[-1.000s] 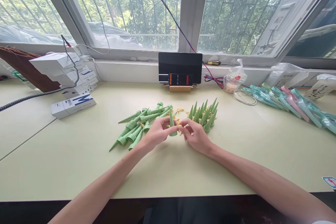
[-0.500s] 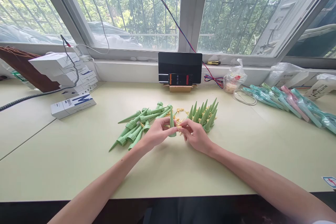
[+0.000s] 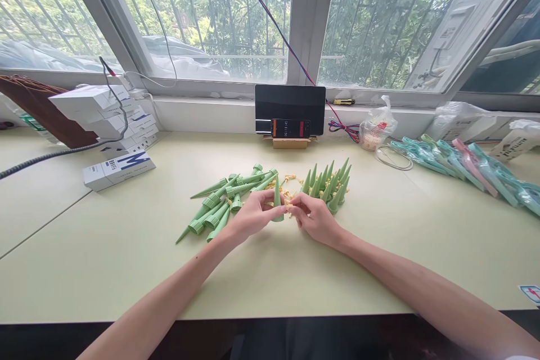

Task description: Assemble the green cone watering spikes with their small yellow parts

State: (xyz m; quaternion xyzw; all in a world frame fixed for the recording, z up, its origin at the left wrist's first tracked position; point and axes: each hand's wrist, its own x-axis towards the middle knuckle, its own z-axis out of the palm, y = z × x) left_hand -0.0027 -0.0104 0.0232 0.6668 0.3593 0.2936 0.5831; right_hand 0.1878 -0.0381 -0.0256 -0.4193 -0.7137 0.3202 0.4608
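Observation:
My left hand [image 3: 250, 217] is closed round a green cone-shaped spike [image 3: 277, 199], holding it upright with its tip up. My right hand [image 3: 314, 218] pinches a small yellow piece [image 3: 288, 208] against the side of that spike. Left of my hands several green spikes [image 3: 219, 202] lie flat in a loose pile. Just behind my right hand stands a cluster of upright green spikes [image 3: 327, 183]. Small yellow pieces [image 3: 288, 178] lie scattered on the table between the pile and the cluster.
A dark tablet [image 3: 289, 102] with a phone [image 3: 290, 127] before it leans against the window sill. Stacked white boxes [image 3: 110, 118] sit at the left, a small plastic bag [image 3: 376, 126] and teal and pink clips [image 3: 464, 166] at the right. The pale green table [image 3: 126, 247] ends near me.
Both hands stay together at the upright spike; the fingers have shifted only slightly. Nothing else has moved.

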